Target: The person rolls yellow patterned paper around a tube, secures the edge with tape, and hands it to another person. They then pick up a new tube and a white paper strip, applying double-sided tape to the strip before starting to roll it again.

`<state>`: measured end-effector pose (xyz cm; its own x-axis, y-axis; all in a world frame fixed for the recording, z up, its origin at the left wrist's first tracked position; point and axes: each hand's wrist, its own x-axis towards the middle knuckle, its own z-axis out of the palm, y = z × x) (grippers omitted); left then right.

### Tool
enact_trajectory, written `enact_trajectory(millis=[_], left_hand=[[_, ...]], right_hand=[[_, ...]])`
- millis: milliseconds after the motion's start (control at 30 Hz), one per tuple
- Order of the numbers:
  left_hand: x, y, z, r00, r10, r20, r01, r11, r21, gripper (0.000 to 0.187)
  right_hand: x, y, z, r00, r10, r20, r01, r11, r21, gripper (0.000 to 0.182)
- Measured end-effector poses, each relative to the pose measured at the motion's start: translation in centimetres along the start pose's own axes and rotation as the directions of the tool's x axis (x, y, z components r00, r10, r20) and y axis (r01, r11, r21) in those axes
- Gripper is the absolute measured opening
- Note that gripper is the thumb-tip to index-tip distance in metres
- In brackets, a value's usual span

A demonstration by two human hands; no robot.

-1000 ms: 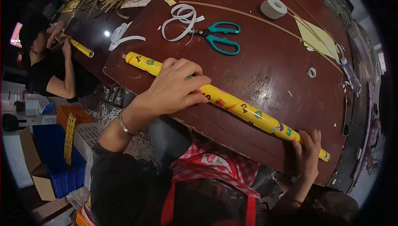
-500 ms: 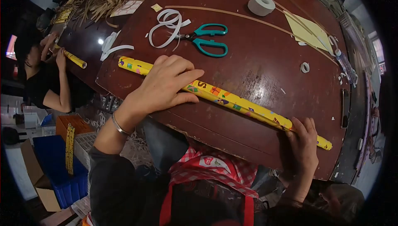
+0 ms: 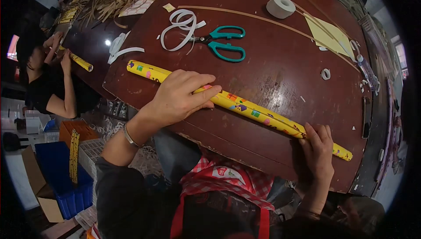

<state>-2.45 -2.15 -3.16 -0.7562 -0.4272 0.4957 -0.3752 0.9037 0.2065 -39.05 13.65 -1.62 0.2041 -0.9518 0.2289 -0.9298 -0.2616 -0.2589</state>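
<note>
A long, thin roll of yellow wrapping paper [image 3: 258, 115] with colourful prints lies slantwise on the dark red table [image 3: 263, 72] in front of me. My left hand [image 3: 177, 96] is wrapped over its left half, thumb and fingers around the paper. Near the right end, my right hand [image 3: 319, 149] grips the same roll, fingertips on top. Both ends of the roll stick out past my hands. Beyond it lie scissors [image 3: 226, 48] with teal handles, their blades partly under a curled white strip [image 3: 177, 32].
A large white tape roll [image 3: 280, 7], a small white ring [image 3: 325, 74] and a yellow sheet [image 3: 326, 35] lie farther back. At left, a co-worker [image 3: 57, 85] holds another yellow roll [image 3: 82, 62]. A blue crate [image 3: 66, 182] stands on the floor, lower left.
The roll has turned a little under my hands, so its prints sit differently. My left hand has shifted slightly right and down along the table. The whole view has moved slightly.
</note>
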Motion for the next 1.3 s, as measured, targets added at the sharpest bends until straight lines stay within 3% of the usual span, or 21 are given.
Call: enact_trajectory(millis=[267, 367, 433, 567, 867, 967, 1000, 1300], left_hand=[[-0.5, 0.2, 0.7, 0.996, 0.072, -0.057, -0.073, 0.997, -0.014, 0.036], [-0.3, 1.2, 0.4, 0.998, -0.005, -0.062, 0.003, 0.999, -0.040, 0.037], [-0.5, 1.7, 0.1, 0.997, -0.076, 0.030, 0.074, 0.995, 0.059, 0.040], [-2.1, 0.9, -0.5, 0.993, -0.105, 0.047, 0.100, 0.989, 0.113, 0.043], [-5.5, -2.1, -3.2, 0.968, -0.250, -0.036, 0.246, 0.903, 0.353, 0.042], [-6.3, -3.0, -4.0, 0.946, -0.317, -0.071, 0.322, 0.881, 0.348, 0.043], [-6.7, -3.3, -4.5, 0.948, -0.310, -0.079, 0.313, 0.851, 0.421, 0.044], [-7.9, -4.2, -4.9, 0.950, -0.278, -0.138, 0.311, 0.866, 0.392, 0.047]], right_hand=[[0.1, -0.4, -0.2, 1.000, 0.008, 0.006, -0.008, 0.999, -0.034, 0.045], [-0.1, -0.1, 0.0, 1.000, -0.006, -0.003, 0.006, 1.000, -0.030, 0.045], [-0.3, -0.1, 0.1, 1.000, -0.005, 0.000, 0.005, 1.000, -0.026, 0.045], [-0.4, -0.1, 0.1, 1.000, 0.006, 0.008, -0.005, 0.999, -0.039, 0.045], [-0.6, -0.1, 0.3, 1.000, 0.004, -0.009, -0.004, 0.999, -0.035, 0.047], [-0.7, -0.3, 0.3, 1.000, 0.007, -0.009, -0.008, 0.999, -0.047, 0.047], [-0.7, -0.3, 0.3, 1.000, 0.014, -0.003, -0.014, 0.998, -0.060, 0.047], [-1.1, -0.5, 0.7, 0.999, -0.016, -0.029, 0.014, 0.998, -0.066, 0.047]])
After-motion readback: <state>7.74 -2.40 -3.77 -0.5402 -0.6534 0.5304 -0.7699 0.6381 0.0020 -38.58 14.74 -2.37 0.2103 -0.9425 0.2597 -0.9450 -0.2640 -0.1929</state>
